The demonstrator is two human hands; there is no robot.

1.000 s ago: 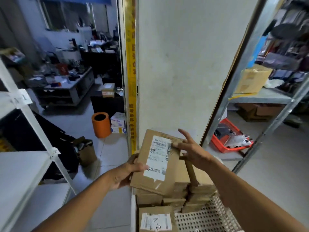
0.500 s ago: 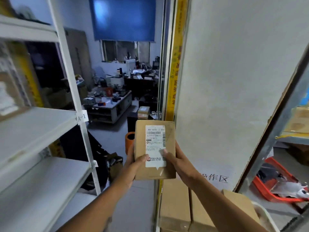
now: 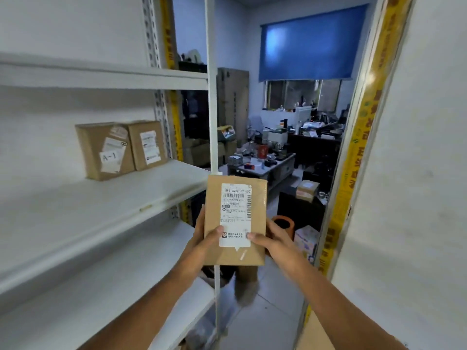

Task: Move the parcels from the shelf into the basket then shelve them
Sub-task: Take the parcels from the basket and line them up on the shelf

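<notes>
Since half a second ago the view has swung left and the white shelf unit (image 3: 106,198) now fills the left half of the frame, while the cardboard parcel (image 3: 235,221) stays upright at lower centre with its shipping label (image 3: 235,215) facing the camera. It is held in the air, just right of the shelf's front upright post (image 3: 211,97), not yet on any board.

The left hand (image 3: 202,242) grips the parcel's lower left edge and the right hand (image 3: 271,239) its lower right edge — each thumb pressed on the label's bottom corners, the other fingers hidden behind the box. Both forearms rise from the bottom of the frame and converge on it.

To shelve it well, I would carry it left past the post, stand it beside the two parcels (image 3: 121,149) already on the middle shelf — the nearer one marked A-1 — label outward, and release only once its base sits flat.
</notes>
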